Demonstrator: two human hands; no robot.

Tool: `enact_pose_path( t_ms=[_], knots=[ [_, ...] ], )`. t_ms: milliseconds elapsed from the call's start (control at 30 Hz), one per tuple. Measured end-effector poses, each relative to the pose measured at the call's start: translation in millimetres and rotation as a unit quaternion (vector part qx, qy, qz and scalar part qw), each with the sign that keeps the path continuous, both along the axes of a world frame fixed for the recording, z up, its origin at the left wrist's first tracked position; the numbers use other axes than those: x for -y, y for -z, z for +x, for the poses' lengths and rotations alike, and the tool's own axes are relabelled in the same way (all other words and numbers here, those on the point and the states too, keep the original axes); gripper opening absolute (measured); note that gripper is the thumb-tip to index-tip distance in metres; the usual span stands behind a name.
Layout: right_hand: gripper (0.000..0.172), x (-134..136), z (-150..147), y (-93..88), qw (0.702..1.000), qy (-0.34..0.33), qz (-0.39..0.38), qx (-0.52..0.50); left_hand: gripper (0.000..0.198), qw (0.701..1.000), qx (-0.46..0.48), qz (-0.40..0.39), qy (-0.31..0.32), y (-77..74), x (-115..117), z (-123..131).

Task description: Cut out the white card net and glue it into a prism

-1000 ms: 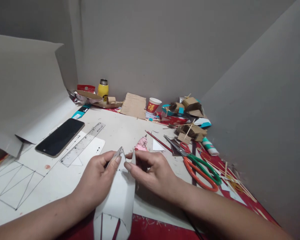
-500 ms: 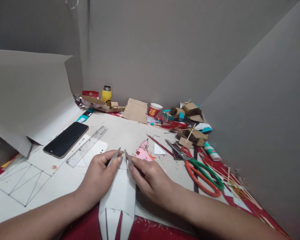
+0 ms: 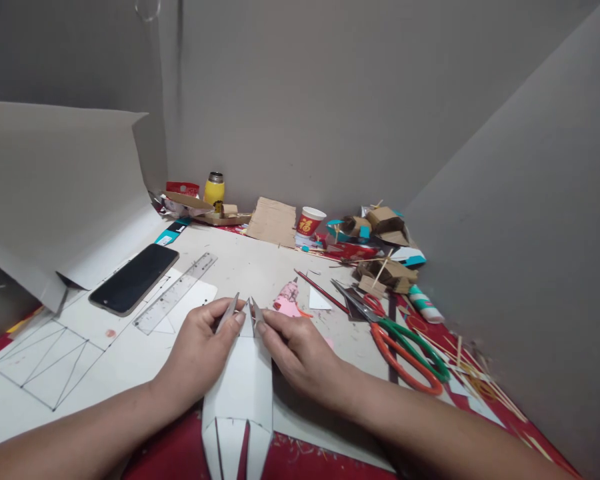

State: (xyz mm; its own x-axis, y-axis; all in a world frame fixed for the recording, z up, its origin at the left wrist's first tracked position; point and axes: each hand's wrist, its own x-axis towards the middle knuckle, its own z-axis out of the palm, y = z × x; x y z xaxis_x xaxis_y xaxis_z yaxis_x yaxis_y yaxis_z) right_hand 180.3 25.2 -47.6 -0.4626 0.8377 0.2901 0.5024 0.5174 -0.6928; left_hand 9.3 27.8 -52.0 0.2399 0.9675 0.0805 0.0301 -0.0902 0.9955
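Note:
A folded white card piece (image 3: pixel 240 383) with pointed flaps at both ends is between my hands, its near end reaching past the bottom of the view. My left hand (image 3: pixel 205 337) is closed, thumb and fingers pinching a pointed flap on the left of the far end. On the other side, my right hand (image 3: pixel 297 347) pinches a flap at the right of that end. A narrow middle flap stands between the two pinched ones, their tips close together. Dark pen lines mark the folds. Some fingertips are hidden behind the card.
Scissors (image 3: pixel 405 347) with orange and green handles lie at right, near a red pencil (image 3: pixel 323 291) and a pink glue gun (image 3: pixel 287 300). At left are a phone (image 3: pixel 134 279), a clear ruler (image 3: pixel 176 293) and a white sheet (image 3: pixel 10 427) with drawn lines. A paper cup (image 3: pixel 310 222) and cardboard scraps stand behind.
Both hands keep their pinch on the flaps. The card's near end has shifted slightly right, and the far flaps sit a little differently. The whole view has moved slightly.

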Motion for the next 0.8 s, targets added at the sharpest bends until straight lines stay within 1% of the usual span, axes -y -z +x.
enact_pose_path(
  t_ms=[100, 267, 500, 667, 800],
  knots=[
    [0.023, -1.2, 0.1, 2.2, 1.000, -0.002, -0.003, -0.011, 0.022, 1.000, 0.010, -0.017, 0.003, 1.0, -0.8, 0.7],
    [0.023, -1.1, -0.4, 3.1, 0.999, -0.023, -0.021, -0.013, 0.021, 1.000, -0.008, -0.009, -0.001, 3.2, -1.5, 1.3],
    [0.022, -0.2, -1.2, 5.6, 0.999, -0.010, -0.019, 0.024, 0.020, 1.000, -0.022, 0.015, -0.008, 2.9, -1.1, 1.9],
    [0.024, -0.6, -3.1, 5.4, 1.000, -0.011, -0.026, 0.005, 0.021, 1.000, -0.015, 0.003, -0.019, 2.8, -1.1, 3.0],
    [0.024, -1.7, -5.0, 5.9, 1.000, -0.009, -0.023, -0.013, 0.022, 1.000, 0.005, 0.005, 0.003, 0.1, 0.1, 2.9]
  ],
)
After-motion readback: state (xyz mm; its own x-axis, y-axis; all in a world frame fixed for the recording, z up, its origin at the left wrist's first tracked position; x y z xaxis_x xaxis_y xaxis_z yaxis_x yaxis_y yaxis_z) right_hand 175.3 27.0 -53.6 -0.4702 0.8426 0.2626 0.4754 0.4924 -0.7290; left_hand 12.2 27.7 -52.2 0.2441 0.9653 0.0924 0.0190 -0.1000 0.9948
